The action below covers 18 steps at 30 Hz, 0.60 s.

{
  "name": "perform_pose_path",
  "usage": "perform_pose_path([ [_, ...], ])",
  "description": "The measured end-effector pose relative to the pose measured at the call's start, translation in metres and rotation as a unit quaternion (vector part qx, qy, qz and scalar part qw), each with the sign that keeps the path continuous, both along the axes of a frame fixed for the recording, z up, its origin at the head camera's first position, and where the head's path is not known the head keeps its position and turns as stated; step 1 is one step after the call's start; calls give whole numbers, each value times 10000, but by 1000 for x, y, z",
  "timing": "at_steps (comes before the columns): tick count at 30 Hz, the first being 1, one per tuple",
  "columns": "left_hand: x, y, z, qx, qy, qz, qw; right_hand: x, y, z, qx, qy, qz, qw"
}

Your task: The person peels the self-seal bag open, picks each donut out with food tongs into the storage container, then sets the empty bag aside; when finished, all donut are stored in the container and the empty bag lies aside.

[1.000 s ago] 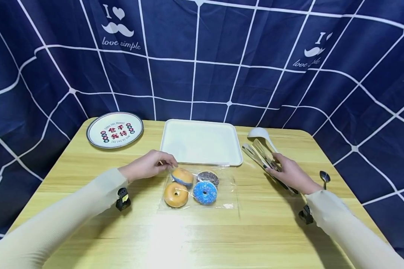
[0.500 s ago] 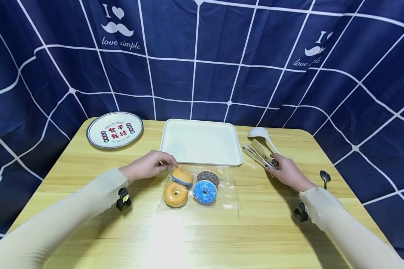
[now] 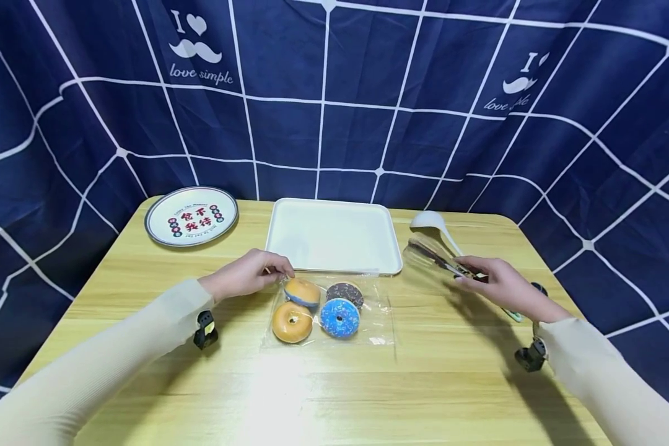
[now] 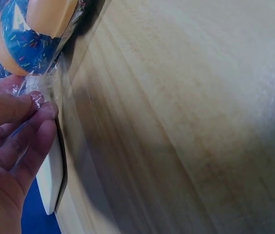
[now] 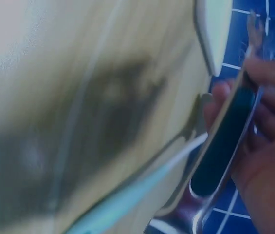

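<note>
At the middle of the head view lies a clear plastic bag with several toy-like donuts in it, among them a blue sprinkled donut, a plain donut and a dark sprinkled donut. My left hand pinches the bag's upper left corner between thumb and fingers; the left wrist view shows the crinkled film at the fingertips. My right hand grips metal tongs, held above the table and pointing up-left. Their dark green handle inlay shows in the right wrist view.
A white tray lies just behind the bag. At the back left stands a round plate with red characters. A white ladle lies beneath and behind the tongs. A dark spoon is partly hidden by my right hand.
My right hand has taken hold of the tongs, raised them off the table and shifted to the right. The left hand and the bag have stayed in place.
</note>
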<state>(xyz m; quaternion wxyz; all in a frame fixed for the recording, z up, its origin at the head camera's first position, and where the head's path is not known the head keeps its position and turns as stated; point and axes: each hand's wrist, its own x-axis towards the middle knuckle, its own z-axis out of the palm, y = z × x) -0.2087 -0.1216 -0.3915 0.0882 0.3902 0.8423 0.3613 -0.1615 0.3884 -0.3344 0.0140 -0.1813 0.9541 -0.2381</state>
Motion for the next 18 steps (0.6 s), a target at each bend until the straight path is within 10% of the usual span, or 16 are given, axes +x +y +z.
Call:
perform_pose_path([
  [18, 1, 0, 3, -65, -2, 37, 10000, 25, -19, 16, -50, -12, 1455, 9893],
])
